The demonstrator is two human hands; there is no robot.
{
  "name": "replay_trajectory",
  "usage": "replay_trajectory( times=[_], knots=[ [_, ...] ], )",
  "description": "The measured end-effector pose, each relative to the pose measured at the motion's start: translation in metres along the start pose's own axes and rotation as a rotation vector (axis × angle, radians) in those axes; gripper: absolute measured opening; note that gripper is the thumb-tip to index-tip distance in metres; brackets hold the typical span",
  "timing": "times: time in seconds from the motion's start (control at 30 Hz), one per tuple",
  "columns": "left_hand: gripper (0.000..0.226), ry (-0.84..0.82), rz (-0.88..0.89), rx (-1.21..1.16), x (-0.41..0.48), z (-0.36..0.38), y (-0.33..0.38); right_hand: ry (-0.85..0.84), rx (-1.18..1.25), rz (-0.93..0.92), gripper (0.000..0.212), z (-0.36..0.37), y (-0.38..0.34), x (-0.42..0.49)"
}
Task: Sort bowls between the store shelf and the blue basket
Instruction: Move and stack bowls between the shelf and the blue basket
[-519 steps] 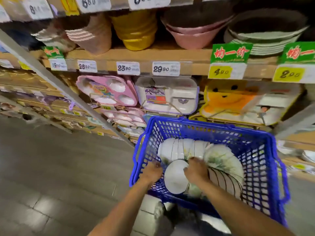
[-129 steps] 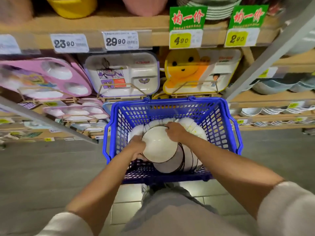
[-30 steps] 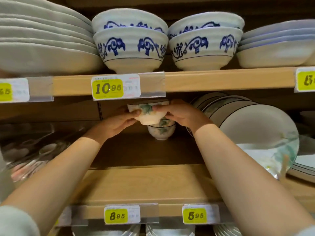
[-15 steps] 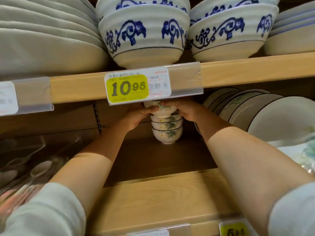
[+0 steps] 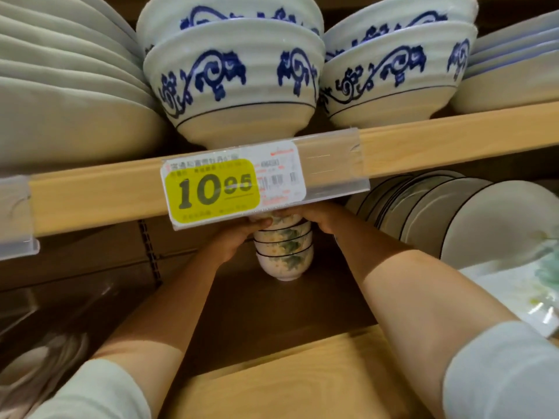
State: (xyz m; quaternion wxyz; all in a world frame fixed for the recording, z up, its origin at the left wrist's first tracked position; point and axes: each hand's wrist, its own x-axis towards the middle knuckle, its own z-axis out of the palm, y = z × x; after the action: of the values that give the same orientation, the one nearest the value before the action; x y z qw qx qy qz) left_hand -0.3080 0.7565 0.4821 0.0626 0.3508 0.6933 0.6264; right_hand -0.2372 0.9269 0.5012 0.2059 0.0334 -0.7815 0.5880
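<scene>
1. The stack of small floral bowls [image 5: 284, 255] stands upright towards the back of the lower shelf [image 5: 287, 373]. The blue basket is out of view.
2. Our left hand [image 5: 234, 240] and right hand [image 5: 322, 219] cup the top bowl [image 5: 282, 221] from opposite sides, fingers curled round its wall.
3. The price tag [image 5: 211, 189] hides that bowl's rim, so we cannot be sure it is fully seated in the stack.
4. We judge these bowls to be glazed ceramic: rigid, light singly, slick under the fingers and quick to chip.
5. The wall just below the rim looks like the best hold, taken on two opposite sides with the bowl kept level.
6. The stack is tall and narrow, so a sideways nudge could topple it towards the leaning plates [image 5: 453, 219] near its right.
</scene>
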Motion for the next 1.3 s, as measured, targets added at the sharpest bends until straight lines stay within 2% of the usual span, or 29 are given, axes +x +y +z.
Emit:
replay_trajectory(
  times=[0.07, 0.13, 0.2, 0.47, 0.9, 1.03, 1.13, 1.3],
  knots=[
    [0.054, -0.006, -0.015, -0.021, 0.003, 0.002, -0.002, 0.017, -0.001, 0.023, 0.041, -0.001, 0.003, 0.004],
    [0.055, -0.009, -0.010, -0.031, 0.004, 0.002, -0.003, 0.028, -0.006, 0.035, 0.057, -0.001, 0.004, 0.006],
    [0.056, -0.014, 0.009, -0.021, 0.005, 0.002, -0.004, 0.054, 0.002, 0.058, 0.064, 0.000, 0.006, 0.007],
    [0.057, -0.010, 0.025, -0.006, 0.010, 0.002, -0.017, 0.080, 0.079, 0.089, 0.068, 0.004, 0.025, 0.012],
    [0.024, -0.049, -0.049, -0.029, 0.012, -0.001, -0.023, 0.068, 0.118, 0.180, 0.069, 0.003, 0.028, 0.017],
    [0.037, -0.071, -0.047, -0.048, 0.009, 0.003, -0.027, 0.063, 0.120, 0.186, 0.067, 0.003, 0.027, 0.015],
    [0.048, -0.026, -0.027, -0.034, 0.007, 0.010, -0.029, 0.060, 0.106, 0.202, 0.066, 0.003, 0.026, 0.014],
    [0.059, 0.003, -0.040, -0.065, 0.007, 0.012, -0.029, 0.076, 0.088, 0.208, 0.079, 0.003, 0.024, 0.010]
  ],
)
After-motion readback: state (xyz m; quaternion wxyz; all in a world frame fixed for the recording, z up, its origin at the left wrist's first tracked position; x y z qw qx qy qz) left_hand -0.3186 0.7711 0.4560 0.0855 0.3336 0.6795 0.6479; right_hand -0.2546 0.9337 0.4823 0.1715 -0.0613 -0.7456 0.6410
